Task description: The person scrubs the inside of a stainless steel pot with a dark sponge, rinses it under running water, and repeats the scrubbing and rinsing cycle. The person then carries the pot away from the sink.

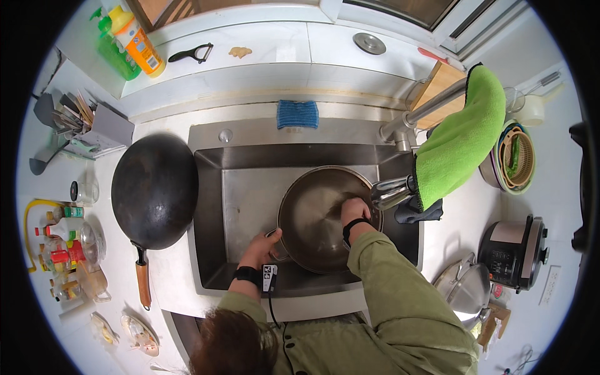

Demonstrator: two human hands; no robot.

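Note:
A round metal pan (309,211) rests in the right part of the stainless steel sink (243,206). My left hand (262,247) grips the pan's wire loop handle at its lower left rim. Inside the pan is my right hand (355,210), closed against the inner wall; a dark, blurred patch shows beside its fingers, and I cannot tell whether it is a held scrubber or a shadow. The faucet's spray head (393,193) hangs over the pan's right rim, just beside my right hand. Over the faucet is draped a green cloth (461,136).
Left of the sink lies an upturned black wok (154,192) with a wooden handle. A blue sponge (297,114) sits on the sink's back ledge. A peeler (191,53) and bottles (136,42) stand or lie on the sill. At right are nested colanders (515,157), an electric cooker (513,253) and a steel pot (464,288).

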